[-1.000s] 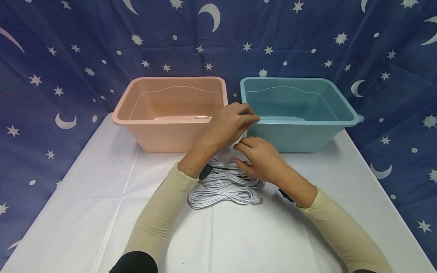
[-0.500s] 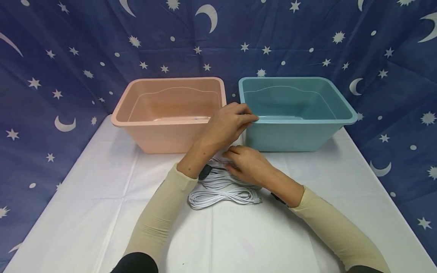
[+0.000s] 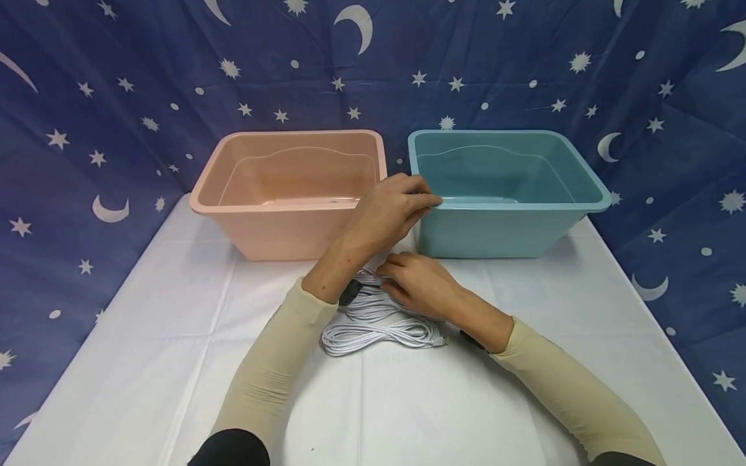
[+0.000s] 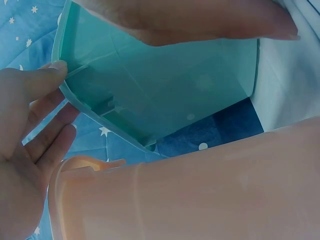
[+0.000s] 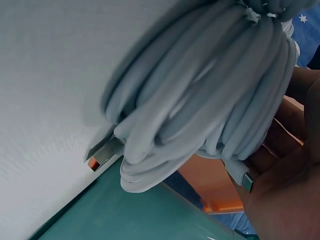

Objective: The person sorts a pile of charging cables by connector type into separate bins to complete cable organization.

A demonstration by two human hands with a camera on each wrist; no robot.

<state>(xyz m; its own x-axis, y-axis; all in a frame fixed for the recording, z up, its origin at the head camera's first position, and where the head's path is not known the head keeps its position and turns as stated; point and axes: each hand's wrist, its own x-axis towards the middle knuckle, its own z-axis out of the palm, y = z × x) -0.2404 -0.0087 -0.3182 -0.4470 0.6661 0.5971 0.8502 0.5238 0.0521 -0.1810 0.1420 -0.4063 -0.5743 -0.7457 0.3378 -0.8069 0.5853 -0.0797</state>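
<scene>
My left hand pinches the near left rim corner of the teal bin. In the left wrist view, its thumb lies on the inner side of that rim and its other fingers are outside. My right hand is curled at the farthest of several coiled white USB cables, stacked in front of the bins. A coiled cable fills much of the right wrist view, with fingers behind it and metal plugs showing. The hand partly covers the farther coils.
A peach bin stands left of the teal one, with a narrow gap between them. Both rest on a white tablecloth. A dark blue cloth with moons and stars hangs behind and at the sides.
My right hand has moved left and down onto the far cable coil, its fingers closing there. The left hand stays on the teal rim.
</scene>
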